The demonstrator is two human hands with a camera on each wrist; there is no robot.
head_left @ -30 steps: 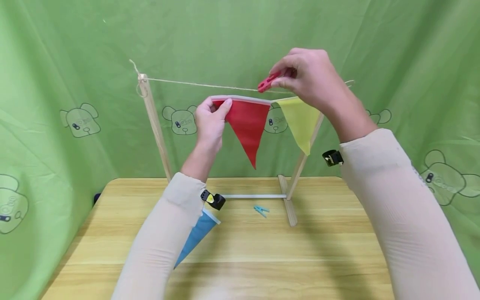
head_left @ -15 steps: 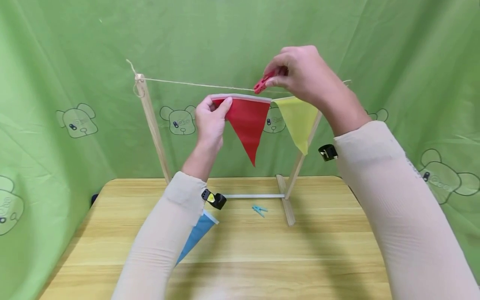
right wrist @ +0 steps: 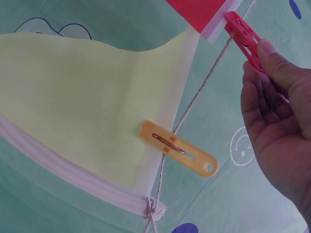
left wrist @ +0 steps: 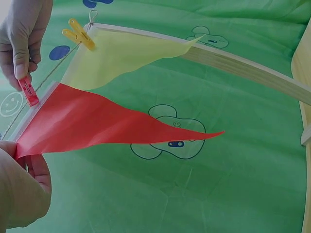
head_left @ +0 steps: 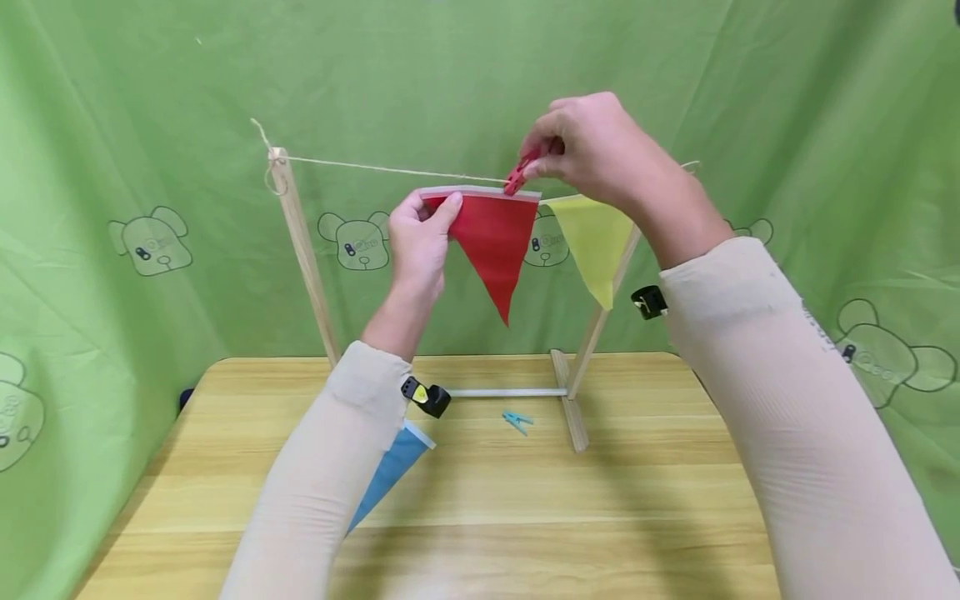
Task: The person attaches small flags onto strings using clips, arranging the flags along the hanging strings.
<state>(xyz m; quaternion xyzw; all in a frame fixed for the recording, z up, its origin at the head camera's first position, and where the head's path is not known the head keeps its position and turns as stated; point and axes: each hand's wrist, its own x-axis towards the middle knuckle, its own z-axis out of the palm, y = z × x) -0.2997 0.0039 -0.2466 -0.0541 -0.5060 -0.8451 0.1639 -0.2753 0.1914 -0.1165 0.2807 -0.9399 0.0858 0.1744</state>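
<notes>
My left hand pinches the top left corner of a red triangular flag, thumb in front of its white edge band. Between the thumb and fingers of my right hand is a red clothespin, whose tip meets the string and the flag's white band near its right end. Beside the red flag hangs a yellow flag. A yellow clothespin fixes that flag to the string in the right wrist view.
Wooden posts carry the string at both sides. On the table lie a light blue clothespin and a blue flag, partly behind the left sleeve. A green curtain hangs behind.
The red clothespin has come down and slightly left, from the string onto the red flag's top band. My left hand has raised the flag slightly toward the string.
</notes>
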